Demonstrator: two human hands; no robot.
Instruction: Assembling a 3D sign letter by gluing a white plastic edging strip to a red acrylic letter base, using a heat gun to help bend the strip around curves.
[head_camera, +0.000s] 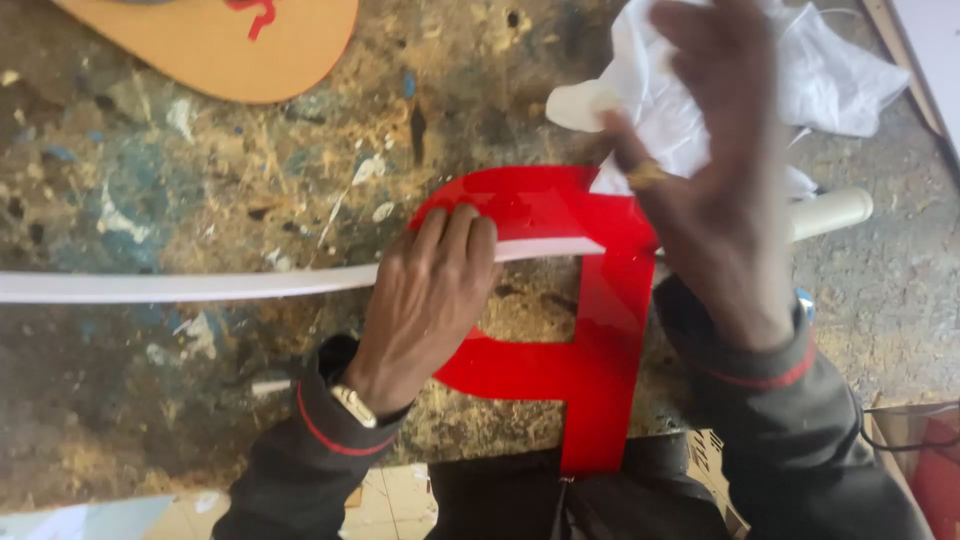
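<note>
A glossy red cut-out letter shape (600, 330) lies flat on a paint-stained workbench (150, 170). Across it runs a long thin white strip (180, 286), reaching to the left edge of view. My left hand (425, 300) presses flat on the strip and the red shape's left side, fingers together. My right hand (720, 190), with a ring on one finger, is raised over the red shape's upper right corner, fingers spread, just in front of crumpled white cloth or paper (800, 80). Whether it holds the cloth is not visible.
An orange-tan rounded board (230, 45) with a red mark lies at the top left. A white tube (835, 212) pokes out to the right behind my right hand. A board's edge (925, 60) runs along the top right.
</note>
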